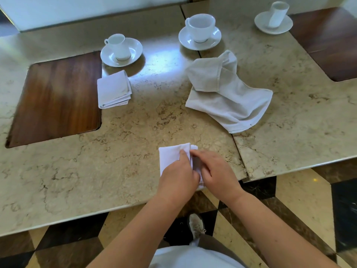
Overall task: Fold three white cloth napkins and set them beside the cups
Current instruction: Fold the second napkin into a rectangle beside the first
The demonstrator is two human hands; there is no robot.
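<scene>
A small folded white napkin lies near the table's front edge. My left hand presses flat on its top. My right hand pinches its right edge, fingers curled against the stacked layers. A second napkin, folded square, lies just in front of the left cup and saucer. A third napkin lies loose and crumpled in front of the middle cup and saucer. A third cup on its saucer stands at the far right.
The marble table has dark wooden inlays at the left and the far right. A seam runs between two table slabs at the right. The patterned floor and my shoe show below the front edge.
</scene>
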